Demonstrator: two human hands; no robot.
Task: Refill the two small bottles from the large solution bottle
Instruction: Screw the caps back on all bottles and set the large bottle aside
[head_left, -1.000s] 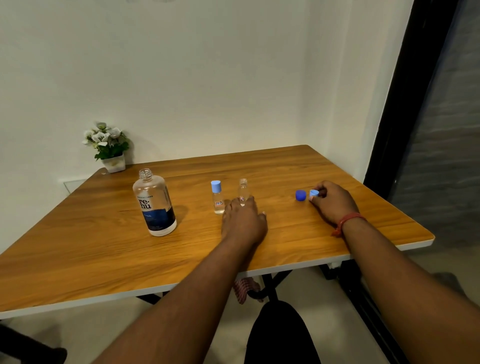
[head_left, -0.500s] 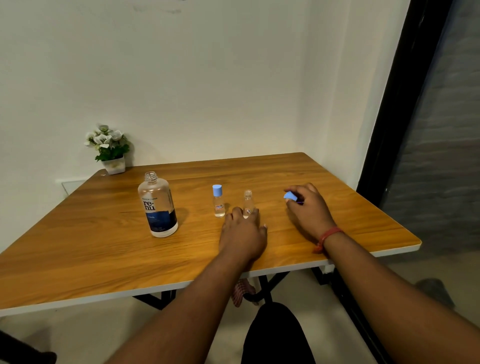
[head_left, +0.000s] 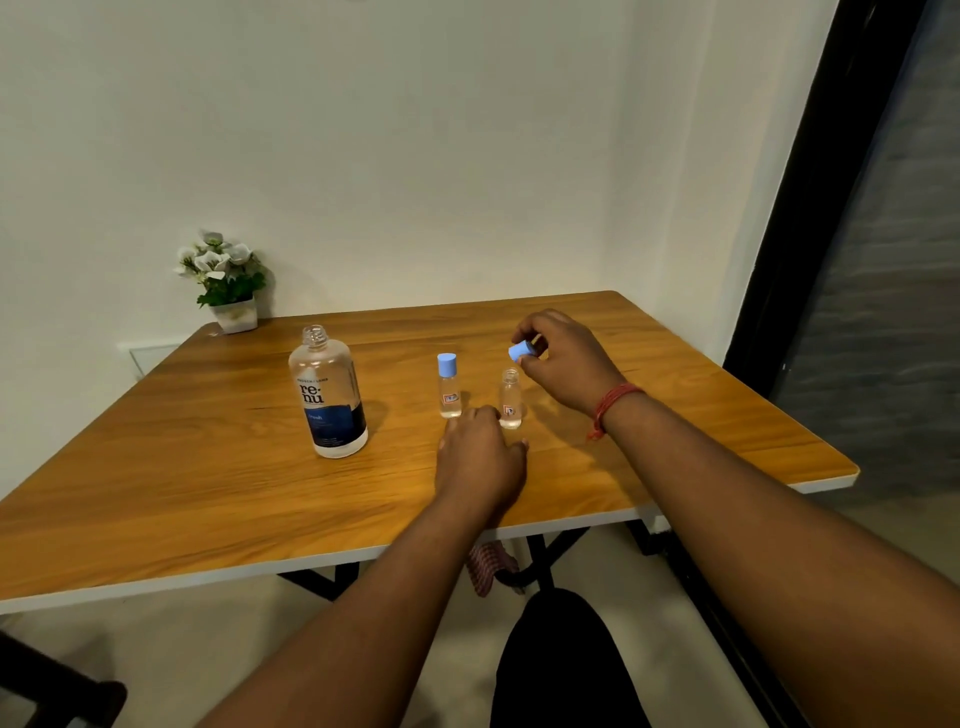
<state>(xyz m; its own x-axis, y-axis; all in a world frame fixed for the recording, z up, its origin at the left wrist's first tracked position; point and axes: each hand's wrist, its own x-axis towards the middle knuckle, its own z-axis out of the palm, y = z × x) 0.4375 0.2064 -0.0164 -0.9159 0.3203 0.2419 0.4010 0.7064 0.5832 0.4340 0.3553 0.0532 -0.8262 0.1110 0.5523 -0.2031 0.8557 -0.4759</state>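
The large solution bottle (head_left: 332, 395) stands uncapped left of centre on the wooden table (head_left: 182, 483). To its right stands a small clear bottle (head_left: 449, 387) with a light blue cap on. A second small bottle (head_left: 510, 397) stands open beside it. My left hand (head_left: 480, 454) rests on the table with forefinger and thumb against the open bottle's base. Pinched in the fingertips of my right hand (head_left: 563, 364) is a light blue cap (head_left: 519, 352), just above and a little to the right of the open bottle's mouth.
A small white pot of flowers (head_left: 228, 283) sits at the table's back left corner against the wall. A dark door frame (head_left: 810, 208) runs down the right side. The table's front edge is close to my body.
My right hand picked up the light blue cap from the right side of the table and carried it left and up to the open small bottle. My left hand stayed at the bottle's base.
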